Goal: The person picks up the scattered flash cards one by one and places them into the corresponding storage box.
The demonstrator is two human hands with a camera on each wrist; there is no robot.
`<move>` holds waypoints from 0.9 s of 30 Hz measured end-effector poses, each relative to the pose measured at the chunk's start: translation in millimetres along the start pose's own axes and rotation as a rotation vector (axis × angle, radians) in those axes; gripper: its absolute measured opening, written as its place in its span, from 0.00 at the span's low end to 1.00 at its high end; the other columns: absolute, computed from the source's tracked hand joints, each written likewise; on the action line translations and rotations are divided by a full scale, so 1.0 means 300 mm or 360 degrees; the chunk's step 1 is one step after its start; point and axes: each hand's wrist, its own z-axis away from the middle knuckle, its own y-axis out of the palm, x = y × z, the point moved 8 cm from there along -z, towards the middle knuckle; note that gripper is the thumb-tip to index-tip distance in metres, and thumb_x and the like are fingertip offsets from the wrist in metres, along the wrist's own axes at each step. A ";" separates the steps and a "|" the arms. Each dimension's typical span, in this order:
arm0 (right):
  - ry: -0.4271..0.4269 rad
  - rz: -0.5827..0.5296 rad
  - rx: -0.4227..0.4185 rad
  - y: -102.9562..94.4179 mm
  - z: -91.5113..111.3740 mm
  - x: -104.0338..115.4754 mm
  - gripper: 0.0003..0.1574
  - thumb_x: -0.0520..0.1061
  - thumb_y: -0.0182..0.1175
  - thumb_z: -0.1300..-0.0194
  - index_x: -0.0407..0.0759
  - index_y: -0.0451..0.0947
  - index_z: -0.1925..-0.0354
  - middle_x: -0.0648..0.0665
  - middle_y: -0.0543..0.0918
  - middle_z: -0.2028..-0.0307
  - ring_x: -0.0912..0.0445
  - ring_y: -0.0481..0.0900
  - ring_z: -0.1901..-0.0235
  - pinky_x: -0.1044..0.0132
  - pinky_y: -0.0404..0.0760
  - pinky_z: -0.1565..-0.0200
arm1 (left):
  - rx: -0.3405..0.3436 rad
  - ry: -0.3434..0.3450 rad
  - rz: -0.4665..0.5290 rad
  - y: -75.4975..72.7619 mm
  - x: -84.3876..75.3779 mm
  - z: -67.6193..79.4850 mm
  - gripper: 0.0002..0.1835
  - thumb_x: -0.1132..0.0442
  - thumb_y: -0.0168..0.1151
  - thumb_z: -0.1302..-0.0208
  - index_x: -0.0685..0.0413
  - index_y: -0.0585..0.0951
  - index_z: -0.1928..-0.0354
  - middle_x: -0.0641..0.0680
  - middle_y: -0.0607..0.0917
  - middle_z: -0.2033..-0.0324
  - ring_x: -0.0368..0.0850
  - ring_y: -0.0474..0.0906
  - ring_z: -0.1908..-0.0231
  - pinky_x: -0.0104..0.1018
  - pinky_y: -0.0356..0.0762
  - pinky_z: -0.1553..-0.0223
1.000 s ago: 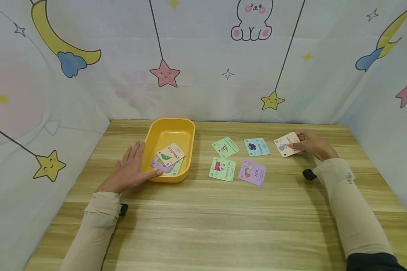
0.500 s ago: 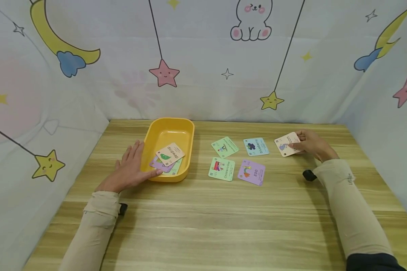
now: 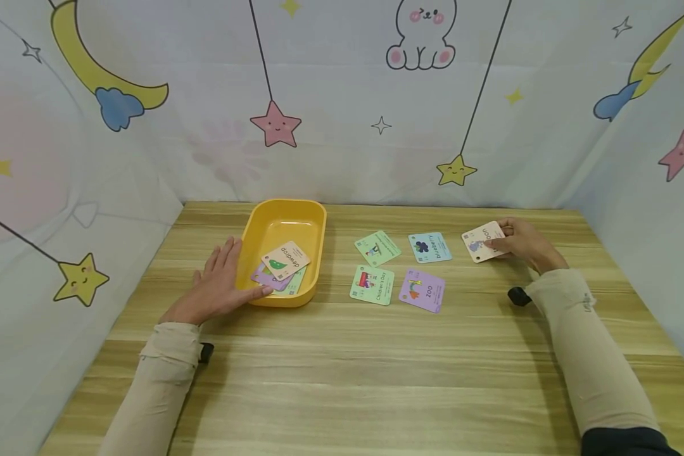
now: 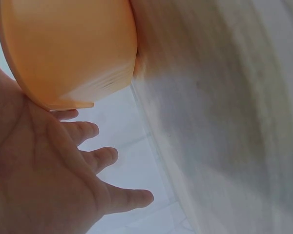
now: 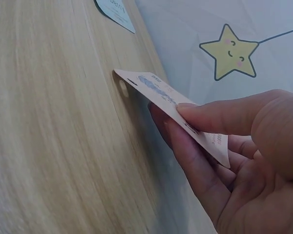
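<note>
Between thumb and fingers, my right hand (image 3: 529, 244) pinches a pale pink card (image 3: 482, 242), its word partly covered by the thumb. The right wrist view shows this card (image 5: 154, 90) tilted, with one edge near the table. My left hand (image 3: 216, 285) lies with straight fingers against the left side of a yellow tray (image 3: 321, 253), the thumb over its front rim. Inside the tray, a dewdrop card (image 3: 285, 260) lies on top of a purple card (image 3: 262, 276) and a green card (image 3: 292, 285).
On the wooden table (image 3: 342, 380) lie a blueberry card (image 3: 430, 247), a zoo card (image 3: 423, 291), a Children's Day card (image 3: 372, 285) and another green card (image 3: 378, 247). A printed cloth (image 3: 330, 171) hangs behind the table and along its sides.
Both hands keep almost the same place. The pinched card has barely moved, and the other cards and the tray stay where they were.
</note>
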 end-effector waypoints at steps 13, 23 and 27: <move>-0.0004 -0.0028 -0.0032 0.011 -0.009 0.024 0.38 0.39 0.61 0.27 0.27 0.54 0.29 0.37 0.77 0.45 0.64 0.84 0.62 0.63 0.86 0.54 | -0.0002 -0.0003 -0.0005 -0.001 0.005 0.000 0.67 0.24 0.59 0.42 0.57 0.35 0.19 0.64 0.37 0.19 0.71 0.34 0.22 0.86 0.38 0.38; -0.0055 0.0003 -0.0044 0.023 -0.009 0.056 0.37 0.40 0.61 0.26 0.27 0.56 0.29 0.37 0.77 0.44 0.64 0.84 0.62 0.61 0.86 0.53 | -0.0003 -0.0011 -0.0002 0.000 0.005 -0.001 0.68 0.23 0.59 0.43 0.56 0.35 0.19 0.63 0.37 0.19 0.71 0.34 0.22 0.85 0.37 0.37; -0.0074 0.0010 -0.0046 0.029 -0.008 0.068 0.36 0.41 0.61 0.26 0.28 0.58 0.30 0.40 0.78 0.48 0.63 0.84 0.62 0.61 0.87 0.55 | -0.0003 -0.0010 -0.0004 0.001 0.006 -0.002 0.68 0.23 0.59 0.43 0.55 0.35 0.19 0.64 0.36 0.20 0.71 0.33 0.23 0.86 0.37 0.38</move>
